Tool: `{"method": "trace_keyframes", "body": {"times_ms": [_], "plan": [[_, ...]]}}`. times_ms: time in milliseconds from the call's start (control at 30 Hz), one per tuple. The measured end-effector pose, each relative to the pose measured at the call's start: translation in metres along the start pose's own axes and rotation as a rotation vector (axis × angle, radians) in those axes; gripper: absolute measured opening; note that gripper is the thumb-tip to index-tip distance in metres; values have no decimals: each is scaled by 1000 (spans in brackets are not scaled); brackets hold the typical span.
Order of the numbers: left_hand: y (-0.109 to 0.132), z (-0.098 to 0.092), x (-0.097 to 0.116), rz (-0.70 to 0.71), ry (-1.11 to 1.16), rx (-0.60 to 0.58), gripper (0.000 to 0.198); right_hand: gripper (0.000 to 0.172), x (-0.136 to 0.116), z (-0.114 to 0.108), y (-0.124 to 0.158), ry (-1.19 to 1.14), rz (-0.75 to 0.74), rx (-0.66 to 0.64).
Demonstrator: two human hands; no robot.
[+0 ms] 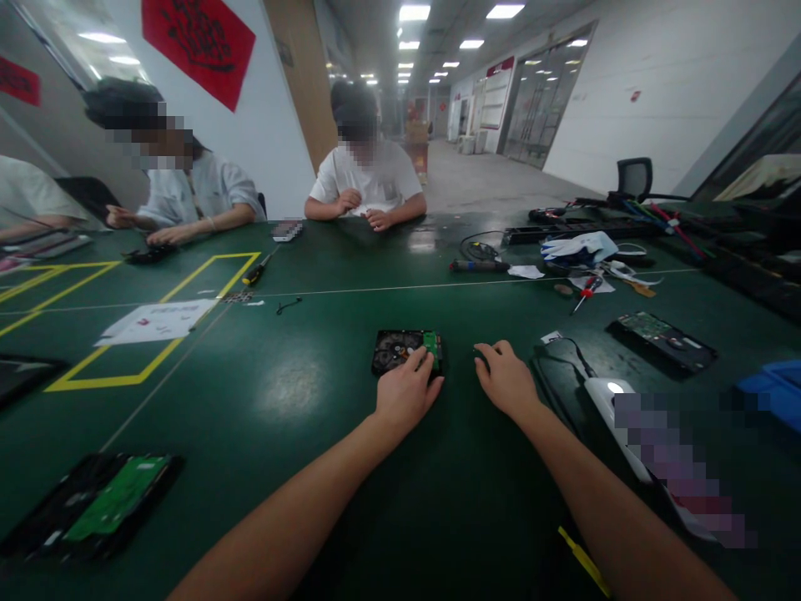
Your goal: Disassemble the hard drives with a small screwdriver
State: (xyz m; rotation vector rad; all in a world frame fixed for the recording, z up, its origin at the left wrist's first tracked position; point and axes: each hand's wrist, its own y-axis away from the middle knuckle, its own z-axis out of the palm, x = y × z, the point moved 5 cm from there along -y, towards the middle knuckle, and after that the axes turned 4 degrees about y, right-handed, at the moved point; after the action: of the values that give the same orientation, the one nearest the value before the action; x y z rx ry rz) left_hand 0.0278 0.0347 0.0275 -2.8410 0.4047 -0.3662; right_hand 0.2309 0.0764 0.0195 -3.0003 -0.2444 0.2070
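Observation:
A hard drive (395, 344) lies on the green table in front of me, its green circuit board at the right end. My left hand (408, 388) rests on the drive's near right part, fingers stretched over the board and the thumb by the near corner. To the right of the drive, apart from it, my right hand (506, 380) hovers low over the table. Its thumb and index finger are bent toward each other with a small gap between their tips. A tiny dark speck shows at the index fingertip, too small to name.
More hard drives lie at lower left (113, 505) and right (663, 342). A white device (617, 417) with a cable sits beside my right forearm. Beyond are a red-handled screwdriver (586, 294), gloves (579, 248), a yellow-black screwdriver (256, 271) and paper (156, 321). Several people sit across the table.

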Motion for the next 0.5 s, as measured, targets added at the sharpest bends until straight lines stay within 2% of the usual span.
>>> {"method": "trace_keyframes", "body": {"times_ms": [133,300,500], "plan": [[1,0,0,14,29,14,47,43,9,3,-1,-77,22,44],[1,1,-1,41,46,25,46,44,13,7,-8,-66,30,16],[2,1,-1,90,66,52,47,37,14,8,-10,-95,28,2]]}}
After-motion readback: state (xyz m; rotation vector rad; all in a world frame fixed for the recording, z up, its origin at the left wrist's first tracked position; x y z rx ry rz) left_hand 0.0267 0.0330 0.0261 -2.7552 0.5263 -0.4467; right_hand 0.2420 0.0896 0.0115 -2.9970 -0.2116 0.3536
